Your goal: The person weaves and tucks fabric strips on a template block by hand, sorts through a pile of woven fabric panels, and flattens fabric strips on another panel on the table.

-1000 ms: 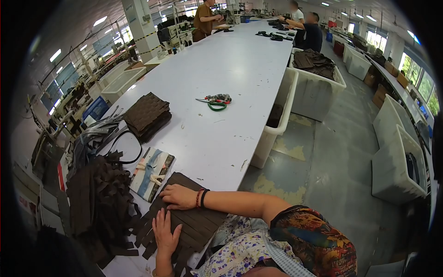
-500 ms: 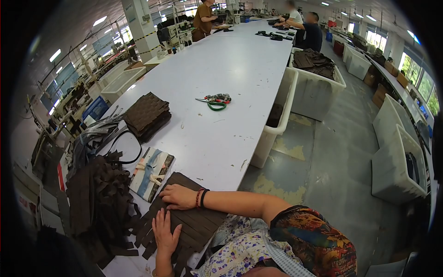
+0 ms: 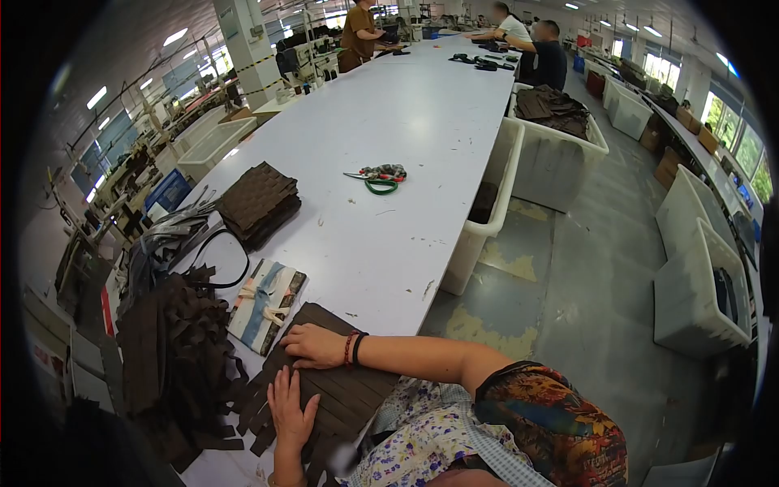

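A panel of dark brown flat strips (image 3: pixel 357 398), partly interlaced, lies at the table's near edge under both of my hands. My left hand (image 3: pixel 290 410) rests palm down on its lower left part, fingers stretched out and thumb apart. Just above it, my right hand (image 3: pixel 316 346) lies on the upper part, fingers slightly bent and fingertips on the strips. Loose strip ends stick out to the left. Beside the panel is a block bundle (image 3: pixel 266 304) wrapped in pale and blue material and tied. A heap of loose brown strips (image 3: pixel 178 349) sits further left.
A stack of woven brown panels (image 3: pixel 260 203) and green-handled scissors (image 3: pixel 381 185) lie on the long white table (image 3: pixel 365 268). Grey straps (image 3: pixel 166 239) lie at its left edge. White bins (image 3: pixel 560 166) stand along the right side. Several people work at the far end.
My hands and the strip panel look unmoved. At the far end, the person in white has leaned leftward with an arm over the table. A pale blurred patch now shows near the panel's lower edge.
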The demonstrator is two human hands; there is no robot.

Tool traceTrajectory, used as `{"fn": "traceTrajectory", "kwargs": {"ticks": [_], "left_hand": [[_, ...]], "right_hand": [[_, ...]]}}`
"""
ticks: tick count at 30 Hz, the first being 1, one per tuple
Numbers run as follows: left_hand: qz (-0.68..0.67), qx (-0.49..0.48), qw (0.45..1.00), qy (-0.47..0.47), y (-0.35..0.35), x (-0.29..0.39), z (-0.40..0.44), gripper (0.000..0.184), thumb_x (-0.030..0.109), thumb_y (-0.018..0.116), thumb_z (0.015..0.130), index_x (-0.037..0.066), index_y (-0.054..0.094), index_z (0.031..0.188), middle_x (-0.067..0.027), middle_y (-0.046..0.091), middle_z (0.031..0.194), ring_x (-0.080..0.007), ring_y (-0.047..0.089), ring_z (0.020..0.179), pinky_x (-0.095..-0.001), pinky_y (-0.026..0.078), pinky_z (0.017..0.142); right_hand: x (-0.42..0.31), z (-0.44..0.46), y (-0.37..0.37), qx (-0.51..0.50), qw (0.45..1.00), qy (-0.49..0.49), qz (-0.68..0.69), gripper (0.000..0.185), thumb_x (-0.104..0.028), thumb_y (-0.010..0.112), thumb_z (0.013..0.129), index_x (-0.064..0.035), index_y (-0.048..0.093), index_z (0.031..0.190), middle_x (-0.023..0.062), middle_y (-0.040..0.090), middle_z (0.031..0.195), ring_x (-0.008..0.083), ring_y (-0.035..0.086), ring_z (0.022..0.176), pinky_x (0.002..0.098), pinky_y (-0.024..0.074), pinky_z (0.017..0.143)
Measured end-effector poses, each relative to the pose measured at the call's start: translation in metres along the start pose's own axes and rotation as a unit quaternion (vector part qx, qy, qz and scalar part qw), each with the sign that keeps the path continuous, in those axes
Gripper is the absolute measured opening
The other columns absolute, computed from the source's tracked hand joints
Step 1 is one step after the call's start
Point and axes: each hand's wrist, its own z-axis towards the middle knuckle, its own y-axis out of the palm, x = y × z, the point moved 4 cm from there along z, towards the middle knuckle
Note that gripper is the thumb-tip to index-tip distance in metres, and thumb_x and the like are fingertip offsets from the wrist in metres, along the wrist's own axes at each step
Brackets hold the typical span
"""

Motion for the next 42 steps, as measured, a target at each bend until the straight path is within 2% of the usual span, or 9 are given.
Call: {"fn": "traceTrajectory", "kwargs": {"ticks": [5,10,42], "left_hand": [[0.002,0.002,1.000,0.000,0.0004,-0.0005,-0.0001,0.061,0.035,0.057,0.085,-0.002,0.043,0.131,-0.0200,0.036,0.140,-0.0350,0.030,0.132,-0.0493,0.018,0.109],[0.000,0.004,1.000,-0.001,0.0006,-0.0004,-0.0002,0.061,0.036,0.057,0.085,-0.001,0.043,0.131,-0.0194,0.036,0.140,-0.0347,0.030,0.132,-0.0493,0.017,0.109],[0.000,-0.001,1.000,-0.001,0.0013,-0.0015,0.0006,0.061,0.036,0.057,0.086,-0.002,0.042,0.131,-0.0196,0.036,0.140,-0.0345,0.030,0.132,-0.0492,0.017,0.109]], "right_hand": [[0.0006,-0.0007,0.0007,0.019,1.000,-0.005,-0.001,0.030,-0.028,0.066,0.077,-0.0037,0.060,0.095,0.0101,0.056,0.116,0.0276,0.048,0.106,0.0393,0.0402,0.087],[-0.0011,-0.0003,-0.0014,-0.013,1.000,0.006,-0.001,0.030,-0.027,0.063,0.081,-0.0039,0.058,0.099,0.0112,0.053,0.119,0.0285,0.047,0.109,0.0410,0.0394,0.090],[-0.0002,0.0004,-0.0015,-0.021,1.000,0.009,0.004,0.030,-0.026,0.063,0.080,-0.0030,0.058,0.098,0.0120,0.053,0.121,0.0293,0.047,0.110,0.0415,0.0388,0.091]]}}
